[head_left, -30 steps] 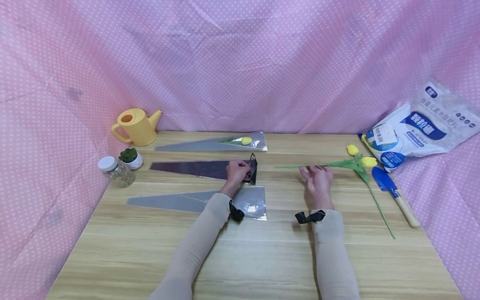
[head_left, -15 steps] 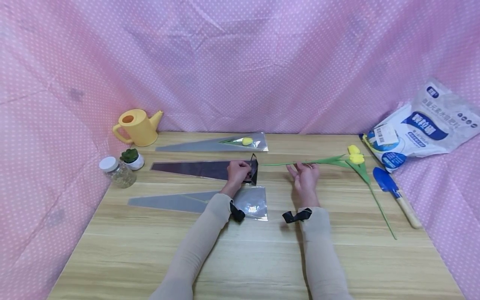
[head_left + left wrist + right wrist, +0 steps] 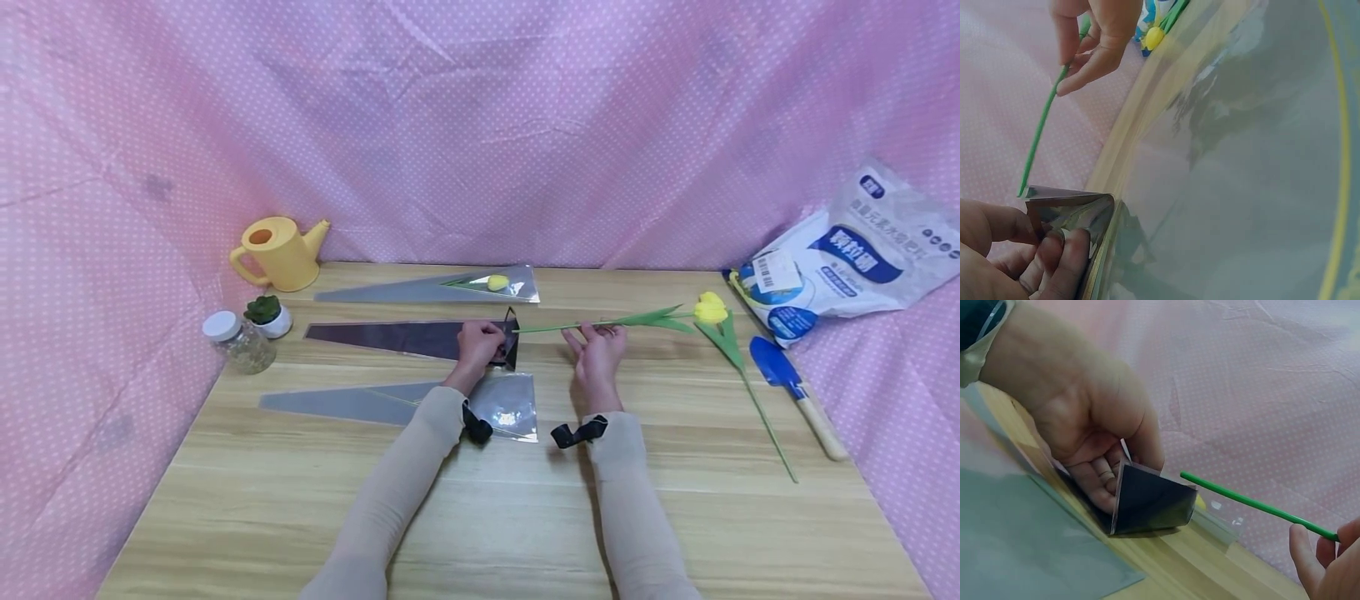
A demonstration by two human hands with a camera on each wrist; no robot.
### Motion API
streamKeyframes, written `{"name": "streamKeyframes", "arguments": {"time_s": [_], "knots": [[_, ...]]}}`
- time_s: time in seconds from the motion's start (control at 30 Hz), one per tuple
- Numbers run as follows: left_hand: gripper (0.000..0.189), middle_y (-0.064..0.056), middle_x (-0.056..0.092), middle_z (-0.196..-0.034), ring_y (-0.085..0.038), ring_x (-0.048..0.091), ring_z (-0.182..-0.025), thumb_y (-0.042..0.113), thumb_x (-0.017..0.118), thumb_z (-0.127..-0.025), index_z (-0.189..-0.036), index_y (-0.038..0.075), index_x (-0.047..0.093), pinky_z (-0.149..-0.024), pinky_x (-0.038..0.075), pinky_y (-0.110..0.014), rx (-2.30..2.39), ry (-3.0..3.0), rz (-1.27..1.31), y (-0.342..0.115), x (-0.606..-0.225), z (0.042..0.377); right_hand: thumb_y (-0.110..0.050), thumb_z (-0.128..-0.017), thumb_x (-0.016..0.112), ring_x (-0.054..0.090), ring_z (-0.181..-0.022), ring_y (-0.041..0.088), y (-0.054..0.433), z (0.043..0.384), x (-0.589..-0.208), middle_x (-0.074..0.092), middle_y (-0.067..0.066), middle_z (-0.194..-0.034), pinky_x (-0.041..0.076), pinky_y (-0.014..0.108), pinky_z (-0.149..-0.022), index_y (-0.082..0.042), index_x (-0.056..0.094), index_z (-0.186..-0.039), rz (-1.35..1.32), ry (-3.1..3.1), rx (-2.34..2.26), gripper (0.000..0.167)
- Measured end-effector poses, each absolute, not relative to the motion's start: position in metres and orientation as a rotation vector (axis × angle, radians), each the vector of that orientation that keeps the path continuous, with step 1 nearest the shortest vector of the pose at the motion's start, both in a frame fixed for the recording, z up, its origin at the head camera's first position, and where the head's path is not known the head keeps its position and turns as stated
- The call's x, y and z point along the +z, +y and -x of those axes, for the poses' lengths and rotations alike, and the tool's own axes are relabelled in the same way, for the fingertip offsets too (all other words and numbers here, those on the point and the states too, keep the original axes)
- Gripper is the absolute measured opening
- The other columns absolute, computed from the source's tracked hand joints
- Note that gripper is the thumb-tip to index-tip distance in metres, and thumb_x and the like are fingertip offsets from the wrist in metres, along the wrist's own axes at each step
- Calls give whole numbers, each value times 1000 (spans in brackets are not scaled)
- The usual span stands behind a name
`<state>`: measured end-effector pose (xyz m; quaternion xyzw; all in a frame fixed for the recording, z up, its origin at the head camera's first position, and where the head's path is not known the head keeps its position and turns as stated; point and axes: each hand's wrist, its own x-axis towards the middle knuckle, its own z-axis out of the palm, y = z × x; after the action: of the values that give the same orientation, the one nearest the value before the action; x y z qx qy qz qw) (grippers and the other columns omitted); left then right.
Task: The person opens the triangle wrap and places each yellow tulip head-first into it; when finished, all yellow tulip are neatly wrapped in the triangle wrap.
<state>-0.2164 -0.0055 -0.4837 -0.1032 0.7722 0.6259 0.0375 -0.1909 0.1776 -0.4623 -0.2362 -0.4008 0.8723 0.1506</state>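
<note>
My left hand [image 3: 478, 346] pinches the wide end of a dark, tapered flower sleeve [image 3: 390, 335] lying in the middle of the table. Its mouth gapes, with fingers inside in the left wrist view. My right hand [image 3: 600, 357] pinches the green stem [image 3: 1254, 503] of a yellow artificial tulip [image 3: 651, 318]. The stem's tip is at the upper edge of the sleeve's mouth; whether they touch, I cannot tell. A second tulip [image 3: 759, 408] lies to the right, its flower overlapping the held one's in the head view.
Behind lies a clear sleeve [image 3: 390, 292] with a yellow tulip inside; another clear sleeve [image 3: 330, 404] lies in front. A watering can [image 3: 279, 254], succulent pot [image 3: 272, 319] and lidded jar [image 3: 243, 346] stand left. A blue trowel [image 3: 776, 365] and white bag [image 3: 840, 258] are right.
My right hand has moved left with the tulip, bringing its stem tip from well right of the dark sleeve up to its mouth. My left hand has stayed at the sleeve.
</note>
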Motion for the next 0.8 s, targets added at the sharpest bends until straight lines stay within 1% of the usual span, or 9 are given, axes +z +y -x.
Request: {"name": "streamKeyframes", "arguments": {"time_s": [0.13, 0.23, 0.37, 0.5, 0.6, 0.7, 0.8], "knots": [[11, -10, 68, -77, -7, 56, -46, -3, 65, -85, -90, -3, 75, -48, 55, -22, 1940, 2332, 312, -5, -484, 217, 9, -97, 50, 54, -99, 20, 179, 189, -465, 43, 6, -105, 53, 47, -103, -5, 35, -115, 683, -1187, 2462, 28], [12, -10, 68, -78, -7, 56, -46, -3, 65, -86, -92, -4, 75, -48, 55, -23, 1960, 2296, 306, -5, -483, 216, 8, -96, 51, 55, -96, 20, 180, 189, -467, 43, 5, -103, 55, 47, -101, -7, 35, -110, 677, -1201, 2435, 26], [11, -5, 66, -73, -6, 55, -44, -1, 65, -87, -93, -3, 75, -46, 54, -22, 1935, 2303, 277, -6, -480, 215, 9, -96, 52, 54, -88, 16, 180, 189, -468, 43, 4, -98, 59, 45, -93, -8, 36, -107, 660, -1221, 2388, 26], [11, -2, 64, -68, -6, 54, -43, 2, 64, -87, -90, -1, 74, -45, 54, -23, 1886, 2415, 180, -5, -476, 214, 9, -96, 52, 53, -85, 13, 179, 189, -468, 42, 3, -97, 60, 43, -89, -2, 35, -113, 650, -1244, 2354, 27], [11, -7, 68, -70, -8, 55, -43, 3, 64, -87, -88, 0, 74, -46, 55, -25, 1837, 2539, 98, -2, -471, 212, 8, -96, 53, 55, -88, 13, 178, 188, -468, 44, 4, -100, 59, 45, -91, 1, 33, -120, 651, -1256, 2349, 33], [12, -12, 72, -75, -9, 57, -47, 2, 64, -85, -86, 1, 76, -49, 55, -24, 1759, 2673, 48, 1, -465, 210, 8, -95, 55, 56, -90, 14, 175, 187, -468, 45, 6, -103, 59, 45, -92, 0, 34, -120, 639, -1261, 2349, 33], [14, -13, 74, -75, -11, 59, -54, 2, 63, -84, -84, 2, 77, -56, 52, -22, 1676, 2800, 7, 6, -461, 209, 8, -94, 56, 57, -88, 13, 174, 186, -468, 45, 7, -103, 60, 43, -90, -1, 35, -118, 626, -1264, 2349, 32]]}}
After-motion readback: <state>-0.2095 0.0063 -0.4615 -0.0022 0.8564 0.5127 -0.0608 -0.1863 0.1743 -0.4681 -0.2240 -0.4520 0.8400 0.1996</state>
